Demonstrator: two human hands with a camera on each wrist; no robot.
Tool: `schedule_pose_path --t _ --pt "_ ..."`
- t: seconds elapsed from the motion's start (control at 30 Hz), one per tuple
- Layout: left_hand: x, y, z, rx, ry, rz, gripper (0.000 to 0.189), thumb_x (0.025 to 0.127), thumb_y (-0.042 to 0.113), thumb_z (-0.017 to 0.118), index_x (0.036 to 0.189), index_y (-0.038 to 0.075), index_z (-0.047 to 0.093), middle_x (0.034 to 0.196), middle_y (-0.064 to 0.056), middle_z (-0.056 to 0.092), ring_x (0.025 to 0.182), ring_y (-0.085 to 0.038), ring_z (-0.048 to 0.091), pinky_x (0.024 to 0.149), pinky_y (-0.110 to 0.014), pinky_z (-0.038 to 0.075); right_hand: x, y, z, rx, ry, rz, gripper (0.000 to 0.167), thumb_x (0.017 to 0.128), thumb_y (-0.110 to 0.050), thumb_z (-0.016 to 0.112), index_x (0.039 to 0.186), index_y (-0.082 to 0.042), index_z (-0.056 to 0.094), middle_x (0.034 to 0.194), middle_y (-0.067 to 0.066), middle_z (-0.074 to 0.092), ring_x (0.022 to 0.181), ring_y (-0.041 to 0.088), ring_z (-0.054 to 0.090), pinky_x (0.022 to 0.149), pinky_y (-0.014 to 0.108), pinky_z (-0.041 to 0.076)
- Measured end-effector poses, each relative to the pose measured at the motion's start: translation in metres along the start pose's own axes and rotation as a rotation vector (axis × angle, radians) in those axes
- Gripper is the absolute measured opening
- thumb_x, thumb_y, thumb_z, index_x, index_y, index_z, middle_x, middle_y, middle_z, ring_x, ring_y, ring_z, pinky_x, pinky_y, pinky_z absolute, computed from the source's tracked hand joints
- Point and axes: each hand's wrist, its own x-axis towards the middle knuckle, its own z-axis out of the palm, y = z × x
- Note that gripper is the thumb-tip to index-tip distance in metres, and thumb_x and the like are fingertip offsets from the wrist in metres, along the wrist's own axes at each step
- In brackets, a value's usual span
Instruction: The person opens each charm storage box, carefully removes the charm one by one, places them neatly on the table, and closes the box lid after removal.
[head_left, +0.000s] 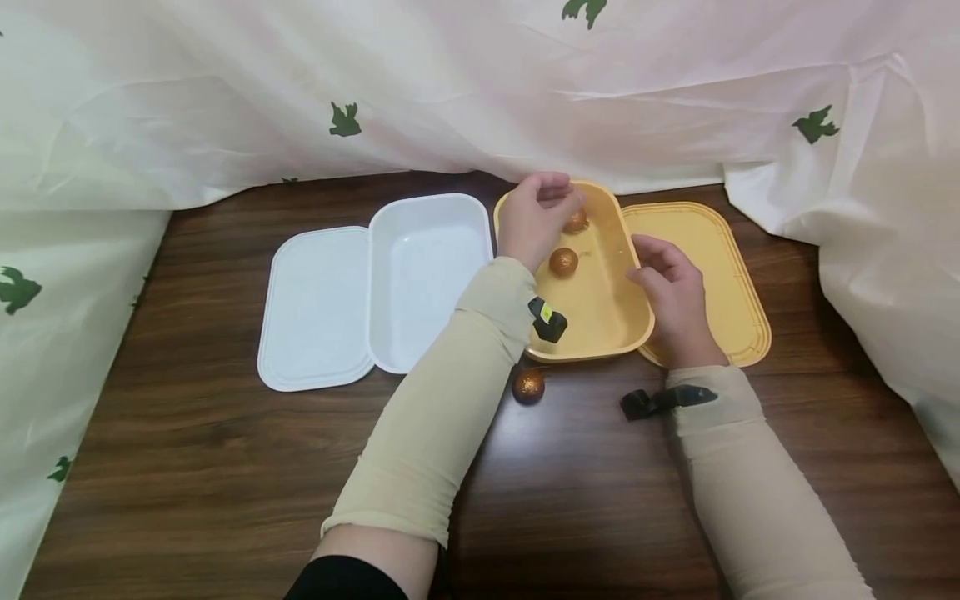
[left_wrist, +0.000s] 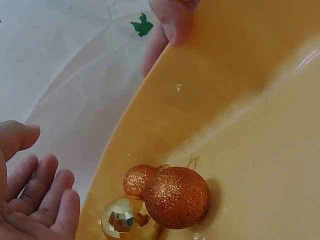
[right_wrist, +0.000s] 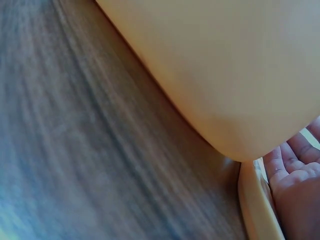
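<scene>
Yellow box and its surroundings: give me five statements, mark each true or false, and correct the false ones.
1. The right hand grips the yellow box by its rim. True.
2. Every ball is inside the yellow box. False: one copper-coloured ball lies on the table.
3. The left wrist view shows a shiny gold ball in the yellow box. True.
4. Both boxes are covered. False: the white lid lies left of the white box, the yellow lid right of the yellow box.
5. The left hand is over the yellow box. True.
</scene>
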Motion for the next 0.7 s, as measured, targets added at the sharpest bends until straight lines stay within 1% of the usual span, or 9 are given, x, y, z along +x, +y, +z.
schedule_pose_path --t 0.17,0.3,0.4,0.47,0.57,0.7 --pt "0.004 -0.006 0.002 0.072 0.028 -0.037 0.032 0.093 0.021 0.072 0.123 0.01 0.067 0.116 0.004 0.067 0.105 -0.006 0.062 0.088 -0.009 0.045 0.0 0.001 -0.001 -0.004 -0.004 -0.004 0.039 0.092 0.001 0.059 0.13 -0.007 0.064 0.124 0.008 0.062 0.113 0.019 0.058 0.084 0.019 0.054" --pt "0.008 -0.011 0.003 0.122 0.044 -0.062 0.034 0.093 0.017 0.07 0.125 0.008 0.067 0.12 -0.001 0.067 0.113 -0.013 0.061 0.091 -0.011 0.045 0.001 0.0 -0.001 -0.007 -0.009 0.007 0.04 0.093 0.0 0.058 0.131 -0.008 0.063 0.125 0.008 0.061 0.114 0.02 0.057 0.085 0.019 0.054" --pt "0.01 -0.012 0.004 0.178 0.039 -0.081 0.036 0.093 0.016 0.069 0.128 0.008 0.065 0.125 -0.004 0.066 0.116 -0.016 0.06 0.093 -0.013 0.045 0.001 0.0 0.0 -0.011 -0.007 0.011 0.04 0.093 0.0 0.058 0.131 -0.008 0.063 0.125 0.008 0.061 0.114 0.02 0.057 0.084 0.019 0.055" --pt "0.012 -0.013 0.005 0.219 0.031 -0.097 0.039 0.094 0.016 0.069 0.131 0.009 0.064 0.127 -0.003 0.065 0.116 -0.015 0.06 0.095 -0.015 0.045 0.001 -0.001 0.0 -0.012 -0.006 0.011 0.04 0.093 0.0 0.058 0.131 -0.008 0.063 0.125 0.008 0.061 0.113 0.02 0.057 0.084 0.019 0.055" --pt "0.014 -0.015 0.006 0.331 -0.008 -0.109 0.045 0.096 0.019 0.068 0.139 0.012 0.059 0.135 -0.001 0.062 0.12 -0.014 0.057 0.1 -0.016 0.042 0.0 -0.001 0.001 -0.017 -0.002 0.011 0.04 0.092 0.001 0.058 0.131 -0.008 0.063 0.124 0.008 0.061 0.113 0.02 0.057 0.084 0.019 0.055" --pt "0.016 -0.016 0.008 0.5 -0.065 -0.097 0.049 0.097 0.02 0.066 0.145 0.014 0.054 0.139 -0.001 0.06 0.123 -0.013 0.056 0.105 -0.017 0.04 0.0 -0.001 0.001 -0.011 0.004 0.013 0.04 0.092 0.001 0.058 0.13 -0.008 0.064 0.124 0.008 0.062 0.114 0.02 0.057 0.084 0.019 0.055"
